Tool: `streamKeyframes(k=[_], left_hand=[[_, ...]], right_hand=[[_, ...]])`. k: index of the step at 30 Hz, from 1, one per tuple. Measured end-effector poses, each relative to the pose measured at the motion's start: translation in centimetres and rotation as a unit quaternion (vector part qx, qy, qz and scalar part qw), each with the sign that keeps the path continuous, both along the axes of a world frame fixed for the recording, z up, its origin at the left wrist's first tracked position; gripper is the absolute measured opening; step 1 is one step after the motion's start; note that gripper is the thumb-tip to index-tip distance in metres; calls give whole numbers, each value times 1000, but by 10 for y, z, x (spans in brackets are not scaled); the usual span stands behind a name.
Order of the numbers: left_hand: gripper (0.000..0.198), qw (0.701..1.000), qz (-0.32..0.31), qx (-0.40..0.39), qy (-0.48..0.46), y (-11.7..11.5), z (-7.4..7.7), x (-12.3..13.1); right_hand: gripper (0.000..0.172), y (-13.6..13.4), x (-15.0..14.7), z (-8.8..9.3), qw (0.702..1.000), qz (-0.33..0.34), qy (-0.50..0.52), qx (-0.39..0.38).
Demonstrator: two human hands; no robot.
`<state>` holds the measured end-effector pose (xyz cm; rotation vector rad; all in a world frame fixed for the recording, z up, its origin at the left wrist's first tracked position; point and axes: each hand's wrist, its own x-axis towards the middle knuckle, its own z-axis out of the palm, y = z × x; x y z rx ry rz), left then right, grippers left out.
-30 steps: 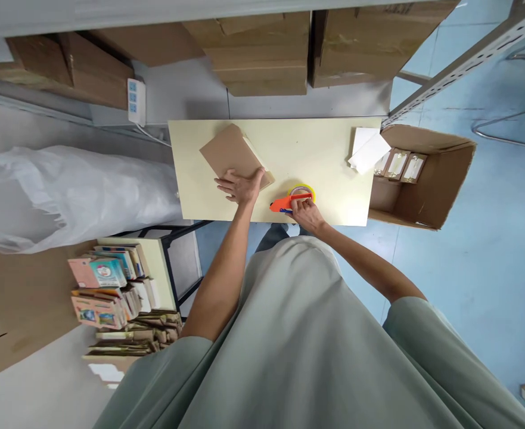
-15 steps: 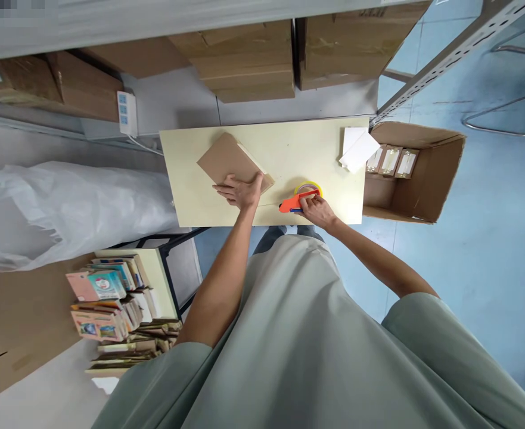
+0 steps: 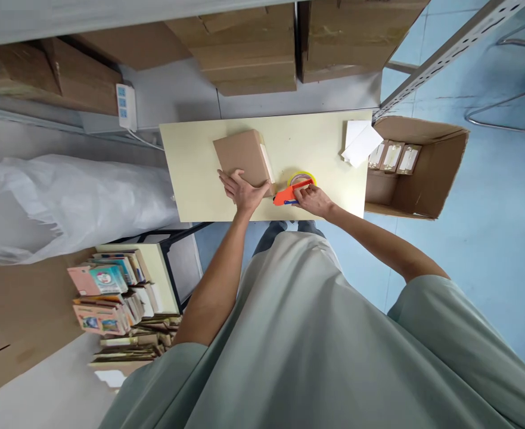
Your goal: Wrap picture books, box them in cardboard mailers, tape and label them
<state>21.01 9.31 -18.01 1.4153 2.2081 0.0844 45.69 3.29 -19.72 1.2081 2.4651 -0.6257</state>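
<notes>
A small brown cardboard box [image 3: 241, 156] lies on the cream-coloured table [image 3: 190, 173], a pale strip along its right side. My left hand [image 3: 245, 193] grips the box's near end, thumb at the right corner and fingers spread toward the left edge. In my right hand [image 3: 313, 199] is an orange tape dispenser [image 3: 283, 196] with a yellow-rimmed roll of tape. Its front tip is close to the near right corner of the box; whether they touch I cannot tell.
White papers [image 3: 363, 145] lie at the table's right end. Beside it, an open carton [image 3: 432, 173] holds several small boxes. Big cartons [image 3: 253, 59] line a shelf beyond the table. At left are a white plastic bag [image 3: 78, 199], a power strip [image 3: 126, 107] and stacked books [image 3: 105, 283].
The box has turned clockwise under my left hand, so its pale side faces right. My right hand has brought the tape dispenser slightly left, nearer the box.
</notes>
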Motion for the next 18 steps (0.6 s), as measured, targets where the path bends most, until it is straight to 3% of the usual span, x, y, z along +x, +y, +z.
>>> streamKeyframes(k=[5, 8, 13, 18], left_hand=[[89, 1000, -19, 0, -13, -3, -2, -4], [90, 999, -31, -4, -12, -2, -3, -7], [97, 995, -90, -30, -19, -8, 5, -14], [145, 987, -146, -51, -44, -11, 17, -25]], right_hand=[[64, -23, 57, 1, 997, -59, -52, 16], [65, -23, 75, -2, 994, -82, -61, 27], [61, 5, 38, -13, 992, -106, -36, 50], [58, 25, -14, -13, 997, -71, -17, 24]])
